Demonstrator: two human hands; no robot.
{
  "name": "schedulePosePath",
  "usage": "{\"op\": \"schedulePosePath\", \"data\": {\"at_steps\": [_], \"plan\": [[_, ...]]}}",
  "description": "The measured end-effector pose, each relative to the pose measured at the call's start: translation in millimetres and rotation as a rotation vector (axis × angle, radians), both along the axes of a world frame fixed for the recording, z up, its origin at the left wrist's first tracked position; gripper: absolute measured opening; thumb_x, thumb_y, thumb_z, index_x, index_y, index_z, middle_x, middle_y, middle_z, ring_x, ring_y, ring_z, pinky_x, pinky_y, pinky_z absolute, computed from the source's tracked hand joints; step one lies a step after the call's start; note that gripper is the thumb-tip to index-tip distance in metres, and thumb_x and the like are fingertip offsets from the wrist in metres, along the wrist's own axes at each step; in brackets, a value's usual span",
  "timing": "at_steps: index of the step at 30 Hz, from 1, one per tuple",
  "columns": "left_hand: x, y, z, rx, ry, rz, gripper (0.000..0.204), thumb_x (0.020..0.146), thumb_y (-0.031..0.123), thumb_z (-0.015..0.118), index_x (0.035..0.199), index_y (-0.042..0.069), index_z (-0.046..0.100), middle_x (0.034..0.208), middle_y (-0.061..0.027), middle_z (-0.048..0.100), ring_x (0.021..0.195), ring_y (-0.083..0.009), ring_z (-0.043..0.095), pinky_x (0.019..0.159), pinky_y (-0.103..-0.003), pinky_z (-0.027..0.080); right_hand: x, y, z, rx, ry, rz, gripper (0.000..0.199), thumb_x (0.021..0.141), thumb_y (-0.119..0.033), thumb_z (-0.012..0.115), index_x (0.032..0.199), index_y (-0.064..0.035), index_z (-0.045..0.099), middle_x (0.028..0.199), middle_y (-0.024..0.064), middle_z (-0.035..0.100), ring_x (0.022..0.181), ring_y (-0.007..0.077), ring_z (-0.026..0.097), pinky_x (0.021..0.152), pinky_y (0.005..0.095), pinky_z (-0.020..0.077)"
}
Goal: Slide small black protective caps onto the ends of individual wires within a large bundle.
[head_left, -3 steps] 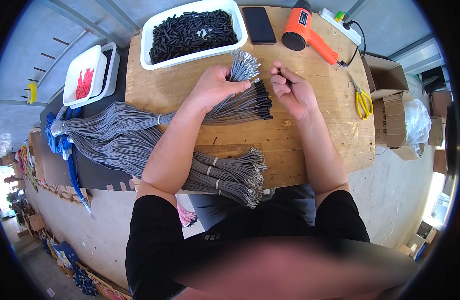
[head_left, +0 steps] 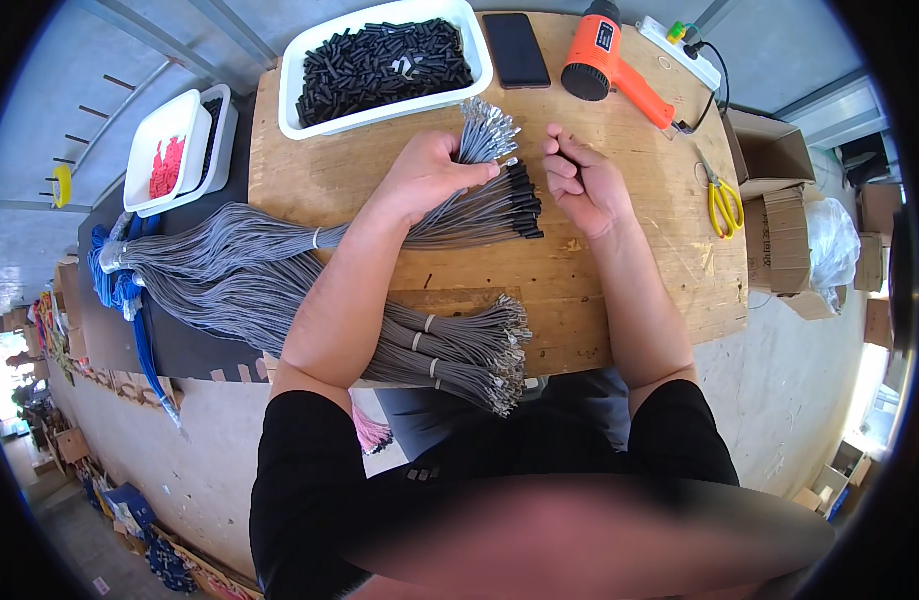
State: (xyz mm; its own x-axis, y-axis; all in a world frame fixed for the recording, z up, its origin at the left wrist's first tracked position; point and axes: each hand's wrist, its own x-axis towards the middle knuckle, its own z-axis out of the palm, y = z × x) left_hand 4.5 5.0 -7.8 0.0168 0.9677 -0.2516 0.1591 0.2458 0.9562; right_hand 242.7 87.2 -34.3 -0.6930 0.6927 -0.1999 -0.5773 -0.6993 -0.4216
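Over the table (head_left: pixel 670 270) in the head view, grey wires (head_left: pixel 469 150) end in silvery tips (head_left: pixel 493 124), some in black sleeves (head_left: pixel 526 208). The left hand (head_left: pixel 430 182) closes round the bare-tipped ones, tips jutting beyond; the right hand (head_left: pixel 588 190) curls nearby, its hold unclear. A white tub (head_left: pixel 293 88) holds black tubes (head_left: pixel 380 70); a smaller tub (head_left: pixel 186 120), red pieces (head_left: pixel 166 170).

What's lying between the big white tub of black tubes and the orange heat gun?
In the head view, a black phone lies between the tub and the heat gun.
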Motion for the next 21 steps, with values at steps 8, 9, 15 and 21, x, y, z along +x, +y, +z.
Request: {"op": "schedulePosePath", "data": {"at_steps": [8,9,15,21], "plan": [[2,-2,1,0.04,-0.036,0.048,0.025,0.082,0.021,0.08,0.087,-0.003,0.072,0.074,-0.0039,0.068,0.067,-0.0098,0.059,0.062,-0.027,0.046,-9,-14,15,0.255,-0.336,-0.082,0.017,0.104,-0.014,0.053,0.11,0.0008,0.06,0.09,0.0088,0.065,0.062,0.0069,0.044,0.047,0.0184,0.0323],[1,-2,0,0.038,-0.044,0.049,0.025,0.082,0.021,0.08,0.087,-0.003,0.072,0.075,-0.0041,0.068,0.067,-0.0099,0.059,0.063,-0.027,0.046,-8,-13,13,0.298,-0.328,-0.047,0.018,0.103,-0.014,0.056,0.109,0.0018,0.063,0.09,0.0082,0.065,0.063,0.0064,0.045,0.048,0.0181,0.0324],[-2,-2,2,0.006,-0.098,0.05,0.023,0.082,0.015,0.08,0.095,-0.002,0.071,0.083,-0.0038,0.069,0.072,-0.0099,0.06,0.065,-0.026,0.047,-12,-18,19,0.302,-0.359,-0.003,0.019,0.097,-0.006,0.062,0.113,0.0028,0.068,0.088,0.0056,0.066,0.062,0.0054,0.046,0.05,0.0175,0.0323],[-2,-1,-2,0.033,-0.121,0.053,0.024,0.081,0.018,0.079,0.092,-0.003,0.071,0.08,-0.0046,0.069,0.071,-0.0105,0.06,0.065,-0.026,0.046,-17,-20,13,0.423,-0.413,-0.03,0.018,0.094,-0.001,0.065,0.112,0.0014,0.068,0.093,0.0085,0.07,0.061,0.0041,0.046,0.05,0.0181,0.0332]]}}
